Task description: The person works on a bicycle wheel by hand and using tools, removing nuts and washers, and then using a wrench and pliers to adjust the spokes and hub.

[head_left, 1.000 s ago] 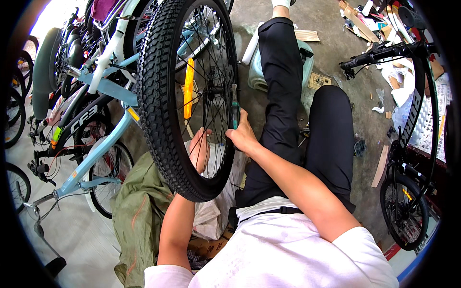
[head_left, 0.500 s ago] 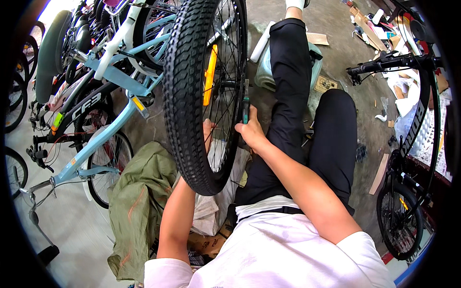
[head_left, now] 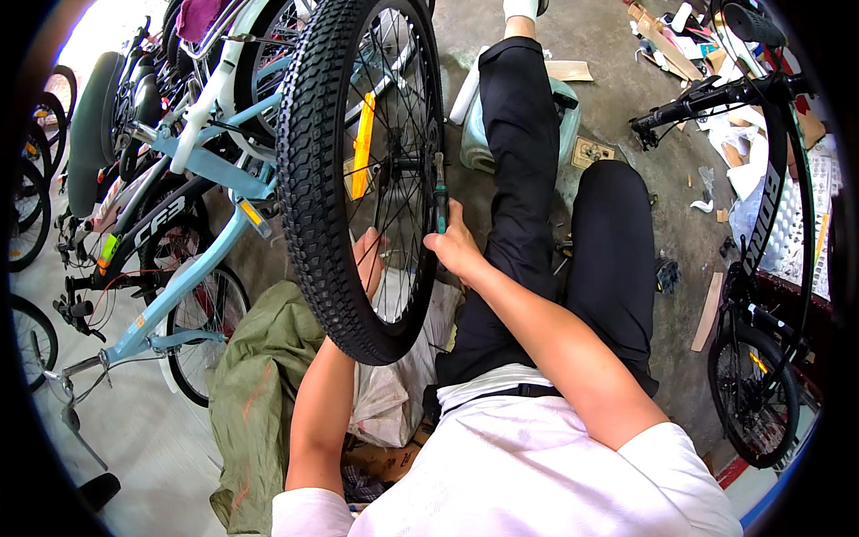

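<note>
A bicycle wheel (head_left: 309,179) with a thick knobbly black tyre stands upright in front of me, a yellow reflector (head_left: 362,146) among its spokes. On its right side my right hand (head_left: 455,242) grips a slim hand tool (head_left: 440,201) with a green-and-black handle. The tool's metal end points up beside the hub (head_left: 407,166); its exact kind is unclear. My left hand (head_left: 369,261) is on the wheel's left side, seen through the spokes. Its fingers are bent close to the spokes; what they hold, if anything, is hidden.
Several bicycles crowd the left, including one with a light blue frame (head_left: 201,255). An olive cloth (head_left: 268,385) and a whitish sack (head_left: 394,403) lie below the wheel. At right stands a black bicycle (head_left: 774,179), with cardboard scraps (head_left: 667,40) on the floor behind. A pale green container (head_left: 479,148) is beyond my leg.
The wheel sits further left in view and leans a little more. More of my left hand shows through the spokes. My right hand still holds the tool beside the wheel.
</note>
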Motion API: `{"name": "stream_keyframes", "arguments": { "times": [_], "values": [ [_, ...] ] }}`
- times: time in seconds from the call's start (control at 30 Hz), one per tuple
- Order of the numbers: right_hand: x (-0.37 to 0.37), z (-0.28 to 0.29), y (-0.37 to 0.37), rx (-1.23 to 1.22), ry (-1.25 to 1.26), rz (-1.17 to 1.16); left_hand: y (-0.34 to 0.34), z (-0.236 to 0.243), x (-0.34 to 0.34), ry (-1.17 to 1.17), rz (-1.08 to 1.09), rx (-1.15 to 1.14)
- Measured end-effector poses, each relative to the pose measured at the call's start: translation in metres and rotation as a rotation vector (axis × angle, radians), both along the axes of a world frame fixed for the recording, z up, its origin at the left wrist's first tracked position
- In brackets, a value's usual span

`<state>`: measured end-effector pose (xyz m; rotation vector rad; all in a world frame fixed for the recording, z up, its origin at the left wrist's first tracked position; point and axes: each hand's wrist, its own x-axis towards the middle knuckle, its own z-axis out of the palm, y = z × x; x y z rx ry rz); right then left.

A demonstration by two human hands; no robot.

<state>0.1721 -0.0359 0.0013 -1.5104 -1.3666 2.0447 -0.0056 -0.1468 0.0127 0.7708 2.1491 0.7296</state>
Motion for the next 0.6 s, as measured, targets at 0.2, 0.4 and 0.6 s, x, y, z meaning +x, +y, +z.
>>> {"name": "stream_keyframes", "arguments": {
  "times": [0.2, 0.4, 0.6],
  "values": [
    [0.002, 0.001, 0.001, -0.011, -0.009, 0.022, -0.003, -0.001, 0.006, -0.107, 0.086, 0.013],
    [0.0, -0.01, -0.002, 0.093, -0.023, 0.036, -0.015, -0.038, -0.003, 0.355, -0.163, 0.342],
    [0.0, -0.007, -0.005, 0.084, 0.012, 0.027, -0.014, -0.017, 0.0, 0.188, -0.114, 0.208]
  ]
}}
